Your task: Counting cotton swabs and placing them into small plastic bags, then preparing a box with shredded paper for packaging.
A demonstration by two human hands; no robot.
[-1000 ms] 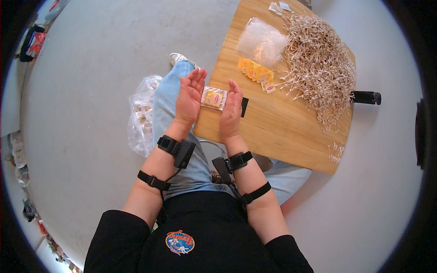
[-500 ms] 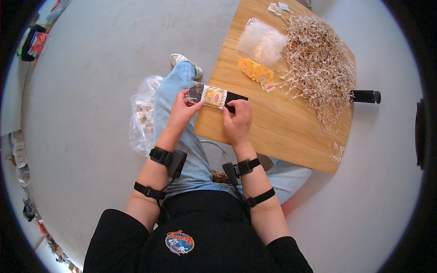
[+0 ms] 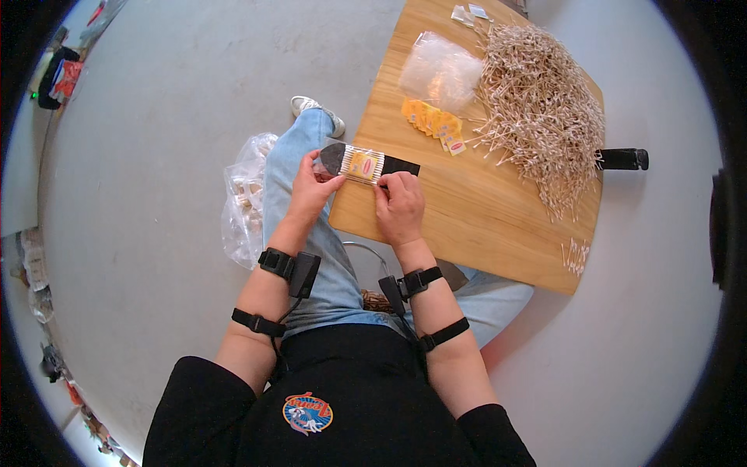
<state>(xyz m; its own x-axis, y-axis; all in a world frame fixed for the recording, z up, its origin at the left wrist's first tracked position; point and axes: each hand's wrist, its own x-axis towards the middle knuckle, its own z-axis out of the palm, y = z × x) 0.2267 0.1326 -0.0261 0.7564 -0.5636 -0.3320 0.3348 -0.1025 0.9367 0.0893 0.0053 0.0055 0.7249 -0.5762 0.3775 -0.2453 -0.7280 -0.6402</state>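
leaning over the left edge of the desk, someone in a black shirt has both hands on a flat pack of cotton swabs with a yellow card in its middle. the pack sits over that edge, on top of a black strip that shows at both ends. the left hand is clamped on the pack's left end, thumb along the near side, fingers around the loose clear plastic. the right hand has its fingertips bunched together at the pack's near right corner, clamped on its edge as far as i can make out from here; the bent fingers hide part of it.

farther off on the desk lies a stack of clear bags, with yellow cards fanned out on its near side. right of both spreads a big heap of loose swabs, and a small batch of swabs lies apart near the right corner. a black handle juts out past the right edge. down to the left, beside the jeans, a filled plastic bag sits on the floor.
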